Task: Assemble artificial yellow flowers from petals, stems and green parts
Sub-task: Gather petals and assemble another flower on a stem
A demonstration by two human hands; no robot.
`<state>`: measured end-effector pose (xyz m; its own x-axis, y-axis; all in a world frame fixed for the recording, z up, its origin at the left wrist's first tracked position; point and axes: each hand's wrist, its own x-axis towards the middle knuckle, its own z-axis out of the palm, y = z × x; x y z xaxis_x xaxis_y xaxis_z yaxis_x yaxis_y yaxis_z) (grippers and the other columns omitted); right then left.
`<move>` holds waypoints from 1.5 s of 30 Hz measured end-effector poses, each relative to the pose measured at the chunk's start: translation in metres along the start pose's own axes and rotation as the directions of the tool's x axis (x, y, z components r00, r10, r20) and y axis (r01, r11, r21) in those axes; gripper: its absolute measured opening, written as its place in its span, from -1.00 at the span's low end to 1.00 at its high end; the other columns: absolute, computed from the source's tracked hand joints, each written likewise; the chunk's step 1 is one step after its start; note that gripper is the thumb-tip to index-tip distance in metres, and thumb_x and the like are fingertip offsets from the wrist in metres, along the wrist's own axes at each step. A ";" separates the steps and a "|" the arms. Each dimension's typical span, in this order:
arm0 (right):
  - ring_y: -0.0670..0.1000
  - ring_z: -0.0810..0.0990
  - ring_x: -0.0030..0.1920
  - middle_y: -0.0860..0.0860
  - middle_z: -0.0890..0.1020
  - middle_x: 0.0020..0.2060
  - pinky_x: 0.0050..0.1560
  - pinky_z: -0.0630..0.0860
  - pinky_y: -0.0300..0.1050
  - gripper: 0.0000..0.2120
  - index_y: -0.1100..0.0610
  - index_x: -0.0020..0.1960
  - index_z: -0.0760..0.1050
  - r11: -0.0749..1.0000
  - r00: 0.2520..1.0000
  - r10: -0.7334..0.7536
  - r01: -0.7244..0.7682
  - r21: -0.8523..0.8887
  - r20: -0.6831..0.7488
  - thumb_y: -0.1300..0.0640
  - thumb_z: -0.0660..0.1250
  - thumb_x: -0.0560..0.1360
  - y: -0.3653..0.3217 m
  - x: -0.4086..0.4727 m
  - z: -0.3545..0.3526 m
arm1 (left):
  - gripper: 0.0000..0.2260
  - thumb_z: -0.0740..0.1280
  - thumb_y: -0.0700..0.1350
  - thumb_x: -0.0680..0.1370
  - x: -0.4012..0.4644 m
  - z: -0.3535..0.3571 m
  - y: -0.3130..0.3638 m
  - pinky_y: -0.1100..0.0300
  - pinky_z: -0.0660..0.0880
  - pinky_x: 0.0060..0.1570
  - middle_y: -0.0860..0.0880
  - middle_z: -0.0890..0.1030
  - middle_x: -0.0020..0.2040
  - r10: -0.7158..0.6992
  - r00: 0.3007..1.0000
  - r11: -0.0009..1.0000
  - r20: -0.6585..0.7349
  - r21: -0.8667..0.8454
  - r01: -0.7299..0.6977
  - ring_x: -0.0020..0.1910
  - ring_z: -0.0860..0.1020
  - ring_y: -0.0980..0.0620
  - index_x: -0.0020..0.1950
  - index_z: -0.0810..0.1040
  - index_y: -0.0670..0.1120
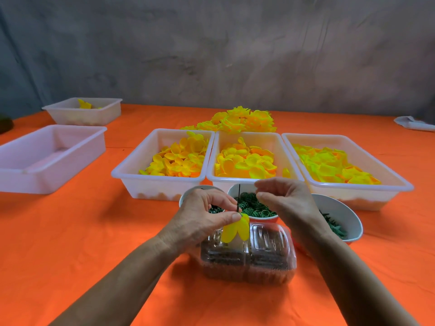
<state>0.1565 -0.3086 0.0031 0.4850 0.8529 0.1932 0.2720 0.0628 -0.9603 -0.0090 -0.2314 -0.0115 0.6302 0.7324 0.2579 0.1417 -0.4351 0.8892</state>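
Left hand (202, 215) pinches stem (239, 198) with petals (236, 229) above clear box (247, 255); right hand (284, 196), fingers loosely curled, grasps nothing, beside stem. Bare desk (82, 231) left of box.

You have five white trays (162, 184): three hold yellow petals (179, 158). You have three bowls (348, 217) of green parts and one clear box (249, 260). You see two hands (207, 215).

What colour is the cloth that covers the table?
Orange: the tablecloth is plain orange, seen clearly in the head view.
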 end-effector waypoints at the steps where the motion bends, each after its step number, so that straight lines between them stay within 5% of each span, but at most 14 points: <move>1: -0.19 0.61 -0.26 0.03 0.68 -0.20 -0.19 0.51 -0.37 -0.79 0.16 -0.03 0.62 0.999 0.999 -0.020 0.019 -0.029 -0.027 0.40 0.36 0.43 0.001 0.009 0.000 | -0.94 0.53 -0.20 0.35 0.001 -0.001 0.001 0.54 0.37 -0.11 0.05 0.66 -0.10 -0.006 1.000 1.000 0.009 0.012 0.006 -0.10 0.59 0.27 -0.24 0.68 -0.10; 7: 0.01 0.62 -0.01 0.10 0.69 -0.04 0.05 0.50 -0.13 -0.80 0.14 -0.02 0.66 0.918 0.993 -0.088 0.051 -0.393 -0.078 0.32 0.36 0.42 0.013 0.074 -0.003 | -0.90 0.52 -0.12 0.38 0.001 -0.004 0.000 0.47 0.38 -0.08 0.02 0.67 -0.06 -0.049 0.997 0.999 0.063 0.009 0.048 -0.01 0.59 0.15 -0.13 0.71 -0.08; 15: 0.18 0.24 0.38 0.11 0.50 0.25 0.30 0.30 0.06 -0.77 0.04 0.12 0.61 0.475 0.961 0.193 0.084 -0.876 0.197 0.07 0.21 0.58 0.024 0.136 0.025 | -0.89 0.51 -0.13 0.40 0.002 -0.007 0.002 0.59 0.36 -0.17 0.04 0.67 -0.07 -0.055 0.993 0.998 0.108 -0.022 0.058 -0.06 0.59 0.23 -0.25 0.67 0.09; 18: 0.18 0.32 0.17 0.17 0.50 -0.05 0.10 0.30 0.03 -0.77 0.18 -0.17 0.44 0.434 0.944 0.295 0.006 -0.901 0.148 0.16 0.11 0.60 0.025 0.143 0.030 | -0.86 0.52 -0.09 0.39 0.002 -0.007 0.000 0.58 0.35 -0.15 0.09 0.67 -0.09 -0.055 0.993 0.998 0.101 -0.020 0.057 -0.07 0.58 0.28 -0.28 0.65 0.14; 21: 0.05 0.28 -0.26 0.08 0.30 -0.41 -0.25 0.18 -0.08 -0.64 0.13 -0.38 0.27 0.647 0.984 0.174 -0.083 -0.758 0.041 0.23 0.17 0.58 0.027 0.147 0.025 | -0.85 0.52 -0.08 0.39 0.003 -0.007 -0.002 0.59 0.35 -0.15 0.13 0.67 -0.10 -0.047 0.994 0.999 0.101 -0.019 0.049 -0.07 0.58 0.29 -0.29 0.66 0.19; 24: 0.02 0.51 -0.20 0.10 0.60 -0.23 -0.21 0.39 -0.14 -0.92 0.20 -0.10 0.64 0.924 0.978 0.010 -0.089 -0.371 -0.209 0.26 0.37 0.48 0.029 0.145 0.013 | -0.89 0.52 -0.09 0.38 0.004 -0.007 -0.004 0.57 0.36 -0.13 0.08 0.67 -0.09 -0.044 0.994 0.999 0.097 -0.020 0.047 -0.06 0.59 0.26 -0.25 0.67 0.13; 26: -0.01 0.54 -0.13 0.11 0.64 -0.13 -0.22 0.43 -0.23 -0.82 0.24 0.00 0.65 0.989 0.946 0.027 -0.072 -0.127 -0.324 0.33 0.42 0.41 0.028 0.143 0.006 | -0.92 0.53 -0.10 0.38 0.004 -0.007 -0.006 0.53 0.38 -0.09 0.07 0.67 -0.09 -0.050 0.994 0.998 0.098 -0.033 0.054 -0.05 0.60 0.22 -0.22 0.67 0.06; 31: 0.08 0.52 -0.09 0.14 0.57 -0.10 -0.10 0.46 -0.09 -0.75 0.30 0.08 0.58 0.976 0.928 0.124 -0.050 0.212 -0.353 0.40 0.40 0.41 0.027 0.141 -0.006 | -0.91 0.52 -0.13 0.39 0.004 -0.006 -0.004 0.37 0.48 -0.02 0.01 0.68 -0.09 -0.084 0.990 0.992 0.117 -0.088 0.095 -0.04 0.61 0.12 -0.13 0.70 -0.07; 37: 0.09 0.51 -0.06 0.14 0.58 -0.11 -0.06 0.41 -0.05 -0.82 0.18 0.02 0.59 0.945 0.960 0.114 -0.026 0.326 -0.255 0.32 0.38 0.43 0.011 0.123 -0.007 | -0.90 0.52 -0.15 0.38 0.003 -0.006 -0.002 0.39 0.46 -0.01 0.01 0.67 -0.06 -0.099 0.990 0.992 0.097 -0.072 0.106 -0.01 0.61 0.11 -0.13 0.69 -0.10; 45: -0.09 0.63 -0.38 -0.07 0.68 -0.36 -0.38 0.55 -0.26 -0.77 0.09 -0.08 0.58 0.880 0.998 0.047 -0.021 0.474 -0.043 0.40 0.37 0.40 -0.011 0.081 -0.011 | -0.87 0.50 -0.20 0.37 -0.002 -0.002 0.000 0.04 0.54 0.03 -0.11 0.69 -0.11 -0.151 0.985 0.969 0.081 -0.187 0.163 -0.13 0.62 0.02 -0.11 0.69 -0.18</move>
<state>0.2018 -0.2454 0.0312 0.5326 0.8319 0.1559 -0.1648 0.2826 -0.9450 -0.0124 -0.2317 -0.0114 0.6614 0.7447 0.0897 0.0974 -0.2039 0.9741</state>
